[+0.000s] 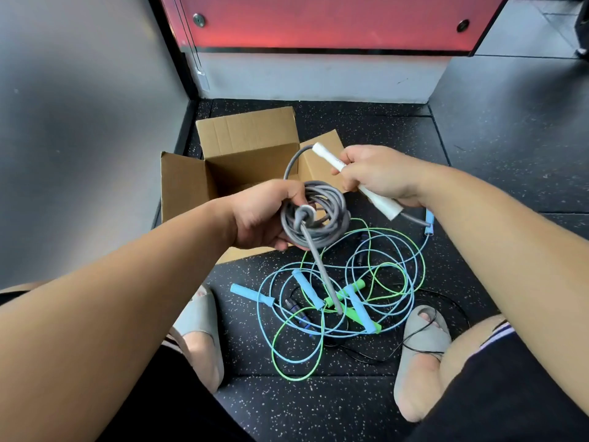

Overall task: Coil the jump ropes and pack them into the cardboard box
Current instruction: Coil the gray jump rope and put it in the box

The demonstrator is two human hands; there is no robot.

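My left hand [261, 215] grips a coil of grey jump rope [322, 212] just in front of the open cardboard box [223, 173]. A grey end hangs down from the coil toward the floor. My right hand [379, 177] holds the rope's white handle [379, 199] at a slant above the box's right flap; a loop of grey rope runs from the handle's upper end back to the coil. On the floor below lies a tangle of blue jump ropes [299, 295] and green jump ropes [347, 291] with their handles.
A thin black rope [427, 327] trails over my right sandal [424, 339]. My left sandal [197, 311] sits by the tangle. A grey wall stands at left and a red panel [318, 23] behind the box. The floor is black speckled rubber.
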